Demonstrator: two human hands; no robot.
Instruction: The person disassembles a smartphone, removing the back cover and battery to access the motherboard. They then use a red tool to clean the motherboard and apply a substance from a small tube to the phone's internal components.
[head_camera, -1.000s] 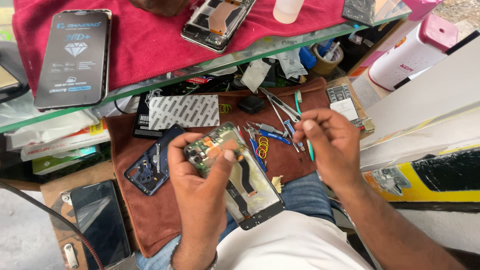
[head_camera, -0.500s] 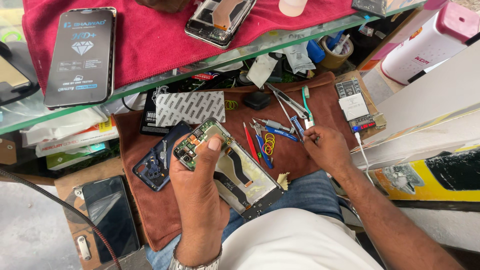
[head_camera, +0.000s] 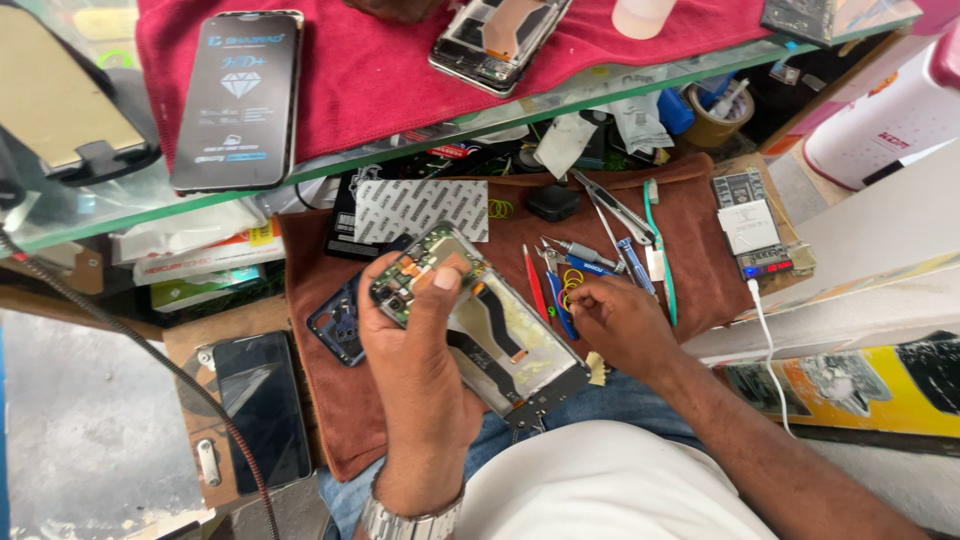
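My left hand (head_camera: 415, 350) grips an opened phone (head_camera: 500, 340) over my lap, back cover off, thumb pressed on the green circuit board (head_camera: 405, 280) at its top end. My right hand (head_camera: 615, 320) rests on the brown mat (head_camera: 700, 290) to the right of the phone. Its fingertips are curled down among small tools: a blue-handled screwdriver (head_camera: 562, 315), a red-handled one (head_camera: 535, 285) and yellow rubber bands (head_camera: 573, 278). Whether those fingers pinch anything is hidden. A green-handled tool (head_camera: 660, 250) lies on the mat just beyond that hand.
A glass shelf (head_camera: 130, 200) above carries a red cloth (head_camera: 370, 70) with a black phone-sized pack (head_camera: 240, 100) and another opened phone (head_camera: 495, 40). On the mat lie a blue back cover (head_camera: 335, 325), tweezers (head_camera: 610, 205) and a tester board (head_camera: 755, 225). A dark phone (head_camera: 265, 405) lies lower left.
My right hand set the green-handled tool down on the mat and moved left to the screwdrivers. My left hand kept hold of the opened phone, tilting it slightly.
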